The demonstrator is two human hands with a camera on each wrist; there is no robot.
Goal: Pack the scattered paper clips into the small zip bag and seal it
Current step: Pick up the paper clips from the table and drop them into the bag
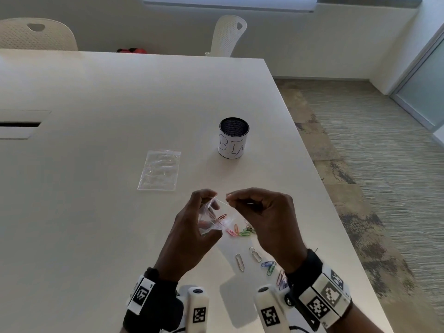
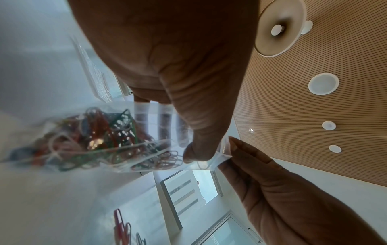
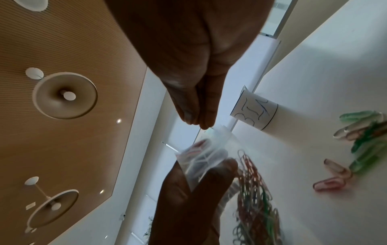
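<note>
The head view looks forward and down from above the white surface [image 1: 96, 97], taking in both hands from behind and the room beyond. Each wrist view sits very close beneath its own palm, tilted upward toward the slatted wooden ceiling [image 2: 314, 107]. All three views share the small clear plastic zip bag [image 1: 211, 217] of coloured paper clips; head and right wrist views share the paper-wrapped black mesh cup [image 3: 254, 114].

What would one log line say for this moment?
left hand: holds zip bag | right hand: pinches bag mouth | clips: some bagged, loose paper clips on table
</note>
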